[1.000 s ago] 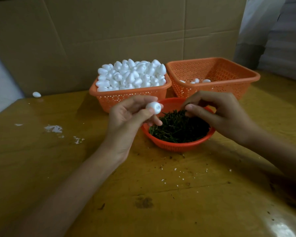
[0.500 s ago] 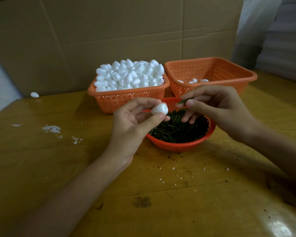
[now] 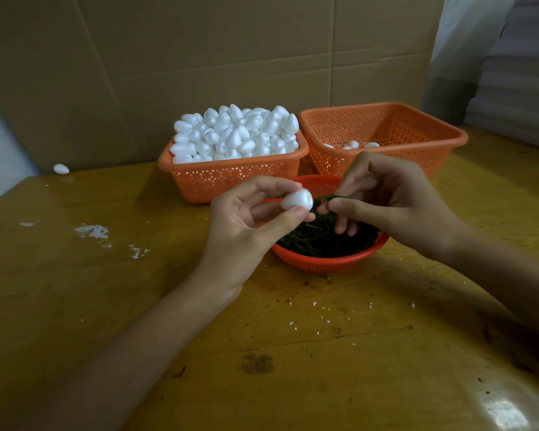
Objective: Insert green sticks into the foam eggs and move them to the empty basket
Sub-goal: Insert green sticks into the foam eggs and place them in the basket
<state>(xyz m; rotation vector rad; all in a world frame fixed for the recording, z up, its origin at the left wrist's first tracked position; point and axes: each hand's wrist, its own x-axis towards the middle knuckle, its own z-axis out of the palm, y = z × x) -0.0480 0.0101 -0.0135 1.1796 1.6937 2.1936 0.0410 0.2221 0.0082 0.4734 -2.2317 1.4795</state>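
Right hand (image 3: 395, 206) has dropped its stick (image 3: 330, 197) closer to the egg (image 3: 296, 200).
Left hand (image 3: 246, 219) pinches the egg, right hand pinches the stick, both over the bowl (image 3: 327, 264) of sticks; whether stick touches egg, cannot tell; desk (image 3: 137, 306) runs wide in front and left, flecked with crumbs; cardboard (image 3: 199, 73) close behind; left basket (image 3: 231, 178) heaped with eggs; right basket (image 3: 417, 126) holds a few.

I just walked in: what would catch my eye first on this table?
The heap of white foam eggs piled above the rim of the back-left orange basket stands out most. In front, over a round basket of green sticks, the left hand pinches one egg while the right hand pinches a green stick beside it.
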